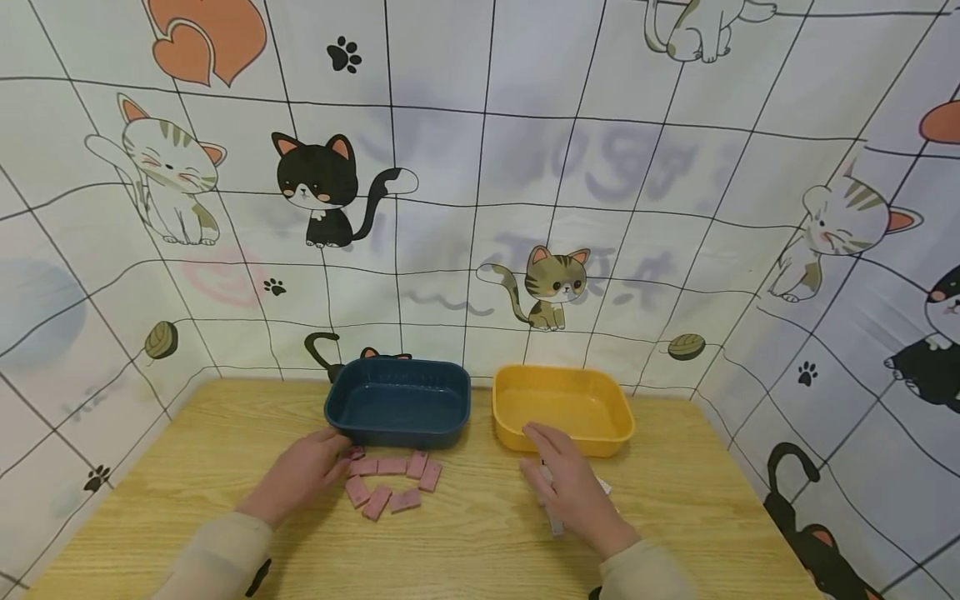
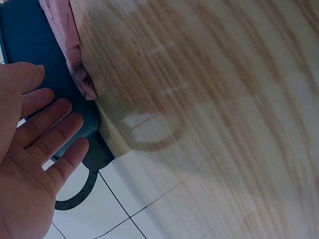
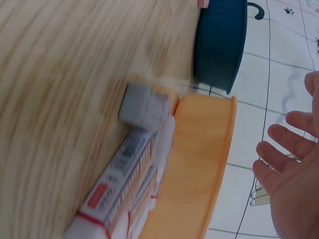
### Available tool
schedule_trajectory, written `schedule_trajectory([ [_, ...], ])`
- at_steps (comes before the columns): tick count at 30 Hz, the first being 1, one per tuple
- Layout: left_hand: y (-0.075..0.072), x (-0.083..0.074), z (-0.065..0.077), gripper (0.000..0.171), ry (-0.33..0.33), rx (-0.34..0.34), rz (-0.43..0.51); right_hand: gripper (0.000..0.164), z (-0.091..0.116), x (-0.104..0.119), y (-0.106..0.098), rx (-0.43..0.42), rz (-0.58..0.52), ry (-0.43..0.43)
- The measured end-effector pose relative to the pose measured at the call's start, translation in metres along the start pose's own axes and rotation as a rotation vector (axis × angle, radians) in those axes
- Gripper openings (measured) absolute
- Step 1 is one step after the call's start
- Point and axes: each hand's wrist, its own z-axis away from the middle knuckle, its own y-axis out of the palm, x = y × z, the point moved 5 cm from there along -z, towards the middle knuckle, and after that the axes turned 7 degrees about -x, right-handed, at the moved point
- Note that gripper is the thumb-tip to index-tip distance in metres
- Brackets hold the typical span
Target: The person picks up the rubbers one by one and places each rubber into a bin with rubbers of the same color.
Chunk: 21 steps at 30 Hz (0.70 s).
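My left hand (image 1: 300,468) is beside the front left corner of a dark blue bin (image 1: 405,438), by several small pink blocks (image 1: 392,466) on the table. Its fingers (image 2: 50,149) are loosely extended and hold nothing in the left wrist view. My right hand (image 1: 570,487) hovers in front of a yellow bin (image 1: 600,447), partly covering some small white printed boxes (image 1: 557,527). In the right wrist view these show as a narrow box with a barcode (image 3: 119,174) and a grey-white piece (image 3: 137,107), while the right fingers (image 3: 279,154) are spread apart from them.
The two bins stand side by side at the back of the wooden table (image 1: 465,558). Behind and beside it hangs a white gridded cloth (image 1: 450,158) printed with cats. A dark loop printed on the cloth (image 1: 322,337) shows behind the blue bin.
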Motion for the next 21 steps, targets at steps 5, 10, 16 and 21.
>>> schedule_trajectory([
  [5, 0.004, -0.001, -0.002, 0.01, -0.026, 0.009, -0.005, 0.049, 0.001, 0.012, 0.009, 0.036, -0.007, 0.014],
  [10, 0.008, -0.001, -0.004, 0.009, -0.046, 0.01, -0.018, 0.048, 0.004, 0.02, 0.017, 0.109, -0.034, 0.072],
  [16, 0.013, -0.002, -0.005, 0.012, -0.057, 0.023, -0.043, 0.047, 0.006, 0.031, 0.027, 0.173, -0.038, 0.083],
  [21, 0.016, -0.004, -0.006, 0.015, -0.054, 0.019, -0.079, 0.044, 0.006, 0.04, 0.033, 0.16, -0.039, 0.014],
])
